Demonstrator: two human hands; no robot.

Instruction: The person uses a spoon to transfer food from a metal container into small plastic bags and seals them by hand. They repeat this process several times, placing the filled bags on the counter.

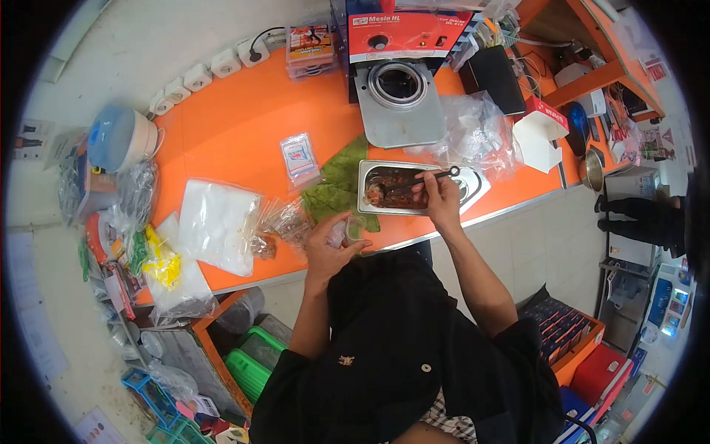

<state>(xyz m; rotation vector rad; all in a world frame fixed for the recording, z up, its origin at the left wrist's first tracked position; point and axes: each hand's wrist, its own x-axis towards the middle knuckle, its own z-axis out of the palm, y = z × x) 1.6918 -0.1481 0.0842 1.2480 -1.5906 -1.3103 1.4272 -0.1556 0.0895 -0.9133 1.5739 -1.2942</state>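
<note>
In the head view my right hand (438, 198) is closed on the dark handle of a spoon (452, 172). The spoon's bowl end dips into chunky reddish food in a rectangular metal pan (361, 180). To the left, my left hand (329, 248) grips a small clear plastic cup (356, 228) between thumb and fingers, near the table's front edge. What the cup contains, if anything, I cannot make out. Beneath and behind the cup lies a green leaf (334, 194), which reaches up along the pan's left side.
Behind the pan stands a red cup sealing machine (403, 37). Clear plastic bags (484, 137) lie to its right. On the left are white plastic sheets (216, 226), small filled packets (285, 222) and a blue-lidded container (118, 137). A person in dark trousers (640, 222) stands far right.
</note>
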